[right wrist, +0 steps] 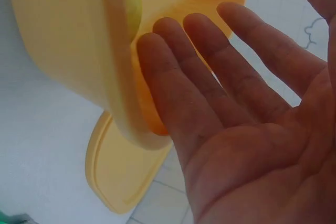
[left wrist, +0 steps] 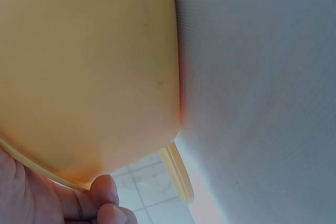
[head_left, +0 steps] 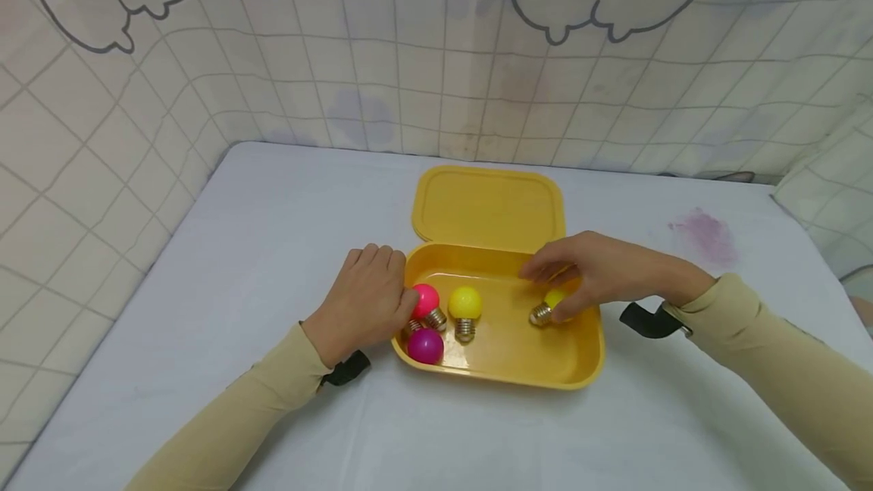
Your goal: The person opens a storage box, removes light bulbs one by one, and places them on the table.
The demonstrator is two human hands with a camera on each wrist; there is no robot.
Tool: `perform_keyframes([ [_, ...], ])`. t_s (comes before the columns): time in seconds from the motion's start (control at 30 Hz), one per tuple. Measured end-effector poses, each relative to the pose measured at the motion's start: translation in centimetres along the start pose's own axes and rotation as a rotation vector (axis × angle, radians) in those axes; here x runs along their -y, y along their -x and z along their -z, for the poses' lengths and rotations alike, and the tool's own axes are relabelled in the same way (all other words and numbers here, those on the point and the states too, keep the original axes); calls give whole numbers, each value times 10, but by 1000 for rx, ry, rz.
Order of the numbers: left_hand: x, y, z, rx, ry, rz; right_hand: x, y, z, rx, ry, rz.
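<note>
A yellow plastic box [head_left: 505,366] stands on the table with light bulbs in it. My left hand [head_left: 364,298] grips its left rim; in the left wrist view, curled fingers [left wrist: 105,190] show at the rim. Beside that thumb lie a pink bulb [head_left: 427,298] and a purple bulb [head_left: 425,346]. One yellow bulb [head_left: 465,303] rests near the middle. My right hand [head_left: 593,271] reaches over the right wall, its fingers relaxed and apart, above a second yellow bulb [head_left: 542,314] that it partly hides. In the right wrist view, the fingers [right wrist: 163,72] extend over the rim, gripping nothing.
The yellow lid [head_left: 487,207] lies flat behind the box. A white cloth [head_left: 286,195] covers the table, with a pinkish stain [head_left: 705,235] at the right. Grid-patterned curtains [head_left: 423,44] hang behind and at the sides. Black straps [head_left: 653,320] are on both wrists.
</note>
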State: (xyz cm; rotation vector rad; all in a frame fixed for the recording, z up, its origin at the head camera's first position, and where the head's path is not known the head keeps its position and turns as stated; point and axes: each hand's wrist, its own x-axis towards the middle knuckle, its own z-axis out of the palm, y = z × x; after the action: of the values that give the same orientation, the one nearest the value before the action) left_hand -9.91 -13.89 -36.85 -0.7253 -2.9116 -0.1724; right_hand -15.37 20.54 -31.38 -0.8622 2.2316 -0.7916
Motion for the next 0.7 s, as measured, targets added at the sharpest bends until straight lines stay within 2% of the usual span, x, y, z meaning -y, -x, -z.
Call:
perform_keyframes([
  [0.47,0,0,-1,-32,-18,-16,-3,-3,-7,131,-36,-43],
  [0.7,-1,0,-1,-19,-8,-4,0,-3,-7,200,-79,-87],
])
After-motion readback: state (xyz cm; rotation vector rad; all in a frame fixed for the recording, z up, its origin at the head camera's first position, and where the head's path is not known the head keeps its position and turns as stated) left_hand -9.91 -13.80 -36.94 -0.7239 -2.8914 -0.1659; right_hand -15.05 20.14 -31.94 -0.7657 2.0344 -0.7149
